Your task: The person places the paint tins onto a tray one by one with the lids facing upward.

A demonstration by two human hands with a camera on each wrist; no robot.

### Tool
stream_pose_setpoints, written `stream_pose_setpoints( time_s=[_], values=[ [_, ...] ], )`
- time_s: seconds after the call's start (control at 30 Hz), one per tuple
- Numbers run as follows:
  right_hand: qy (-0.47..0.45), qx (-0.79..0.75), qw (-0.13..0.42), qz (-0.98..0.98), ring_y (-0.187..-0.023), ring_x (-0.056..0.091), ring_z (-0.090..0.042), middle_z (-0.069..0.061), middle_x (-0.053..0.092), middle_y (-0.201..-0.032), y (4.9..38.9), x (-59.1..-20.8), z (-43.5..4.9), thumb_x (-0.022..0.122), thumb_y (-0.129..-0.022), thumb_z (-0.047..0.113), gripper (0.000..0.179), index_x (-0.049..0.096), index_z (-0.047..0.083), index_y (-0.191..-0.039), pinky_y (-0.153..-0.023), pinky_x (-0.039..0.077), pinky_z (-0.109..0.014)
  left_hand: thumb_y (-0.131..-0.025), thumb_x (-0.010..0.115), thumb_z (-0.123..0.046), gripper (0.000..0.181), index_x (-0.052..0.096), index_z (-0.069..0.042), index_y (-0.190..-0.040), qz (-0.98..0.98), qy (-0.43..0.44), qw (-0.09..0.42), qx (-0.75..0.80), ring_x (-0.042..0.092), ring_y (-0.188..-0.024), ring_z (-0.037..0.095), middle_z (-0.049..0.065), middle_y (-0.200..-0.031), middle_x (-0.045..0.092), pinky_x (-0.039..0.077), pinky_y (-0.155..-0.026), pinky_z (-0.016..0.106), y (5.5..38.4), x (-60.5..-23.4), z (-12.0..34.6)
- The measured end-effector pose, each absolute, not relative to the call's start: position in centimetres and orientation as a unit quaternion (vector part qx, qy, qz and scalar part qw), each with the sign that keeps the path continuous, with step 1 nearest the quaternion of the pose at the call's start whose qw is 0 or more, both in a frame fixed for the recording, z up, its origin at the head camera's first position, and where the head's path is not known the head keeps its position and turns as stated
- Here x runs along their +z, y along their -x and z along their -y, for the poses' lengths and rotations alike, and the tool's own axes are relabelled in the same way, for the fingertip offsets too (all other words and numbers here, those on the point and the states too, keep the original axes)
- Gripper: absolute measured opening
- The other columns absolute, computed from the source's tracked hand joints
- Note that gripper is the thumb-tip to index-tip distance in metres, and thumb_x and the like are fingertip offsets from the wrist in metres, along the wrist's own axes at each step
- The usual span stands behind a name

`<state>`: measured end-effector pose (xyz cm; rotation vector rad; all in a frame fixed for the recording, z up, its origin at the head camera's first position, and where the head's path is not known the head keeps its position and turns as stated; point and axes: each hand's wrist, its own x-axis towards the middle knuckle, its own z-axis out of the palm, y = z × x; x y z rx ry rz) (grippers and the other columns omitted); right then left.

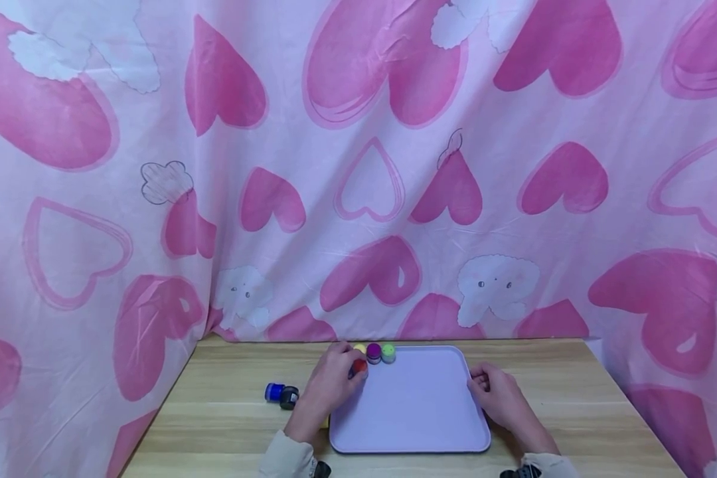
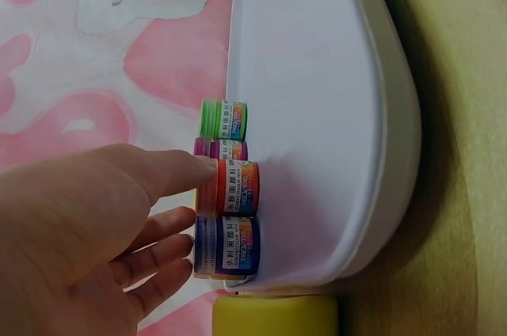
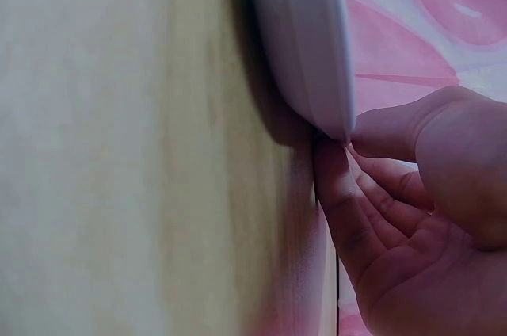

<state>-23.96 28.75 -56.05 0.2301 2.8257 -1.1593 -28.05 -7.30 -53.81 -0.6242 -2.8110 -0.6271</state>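
Note:
My left hand (image 1: 333, 375) is over the left side of the lilac tray (image 1: 418, 405), its thumb and fingers pinching an orange-red paint jar (image 2: 238, 187). Beside that jar stands a dark blue paint jar (image 2: 230, 246), close to the other fingertips. Along the tray's far left edge are a green paint jar (image 1: 388, 353), a purple paint jar (image 1: 373, 352) and a partly hidden yellow one (image 1: 360, 348). With thumb above and index finger beneath, my right hand (image 1: 497, 393) pinches the tray's right rim.
Left of the tray, a blue jar (image 1: 274, 392) and a black jar (image 1: 289, 398) are together on the wooden table (image 1: 227, 425). A yellow object (image 2: 273, 316) sits against the tray's left side. A pink heart-patterned curtain (image 1: 358, 265) hangs behind.

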Motion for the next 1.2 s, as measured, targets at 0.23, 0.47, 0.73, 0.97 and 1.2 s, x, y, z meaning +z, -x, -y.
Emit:
stream_pose_setpoints(
  time_s=[0.23,0.47,0.73,0.97,1.2],
  values=[
    [-0.071,-0.375,0.034,-0.924,-0.090,0.062,-0.019,-0.007,0.070,-0.102,24.0,-56.1,-28.8,0.068,-0.103,0.009,0.023,0.068,-0.002,-0.124,-0.079,0.063,-0.035,-0.092,0.089,-0.023,0.025,0.082,-0.016,-0.115,0.947,0.218,0.097,-0.217,0.066,-0.108,0.022,0.005,-0.117,0.072,0.064,-0.097,0.040,28.1,-53.7,7.6],
    [-0.072,-0.375,0.037,-0.924,-0.090,0.061,-0.019,-0.008,0.069,-0.102,24.0,-56.1,-28.8,0.067,-0.104,0.009,0.022,0.067,-0.001,-0.123,-0.078,0.062,-0.034,-0.096,0.084,-0.023,0.022,0.080,-0.019,-0.117,0.936,0.217,0.083,-0.263,0.068,-0.116,0.022,0.003,-0.124,0.072,0.063,-0.103,0.042,27.5,-53.1,8.5],
    [-0.072,-0.374,0.042,-0.924,-0.091,0.061,-0.020,-0.008,0.069,-0.103,24.1,-56.2,-28.9,0.067,-0.105,0.011,0.023,0.067,-0.001,-0.124,-0.077,0.061,-0.032,-0.100,0.079,-0.019,0.022,0.079,-0.015,-0.122,0.935,0.208,0.070,-0.278,0.069,-0.120,0.023,0.004,-0.127,0.073,0.063,-0.103,0.043,27.1,-52.0,10.2],
    [-0.072,-0.374,0.042,-0.924,-0.090,0.061,-0.020,-0.008,0.068,-0.101,24.1,-56.1,-28.9,0.066,-0.104,0.010,0.023,0.067,-0.001,-0.124,-0.076,0.060,-0.032,-0.100,0.078,-0.015,0.023,0.079,-0.013,-0.123,0.934,0.200,0.066,-0.290,0.070,-0.121,0.026,0.008,-0.129,0.072,0.063,-0.103,0.046,26.5,-52.0,11.7],
    [-0.066,-0.369,0.036,-0.927,-0.090,0.062,-0.020,-0.008,0.069,-0.101,24.0,-56.1,-28.8,0.066,-0.104,0.009,0.021,0.068,-0.002,-0.122,-0.076,0.059,-0.032,-0.100,0.077,-0.014,0.025,0.079,-0.015,-0.125,0.934,0.187,0.060,-0.299,0.068,-0.130,0.030,0.008,-0.135,0.072,0.060,-0.109,0.049,25.9,-52.1,13.6]
  ],
)
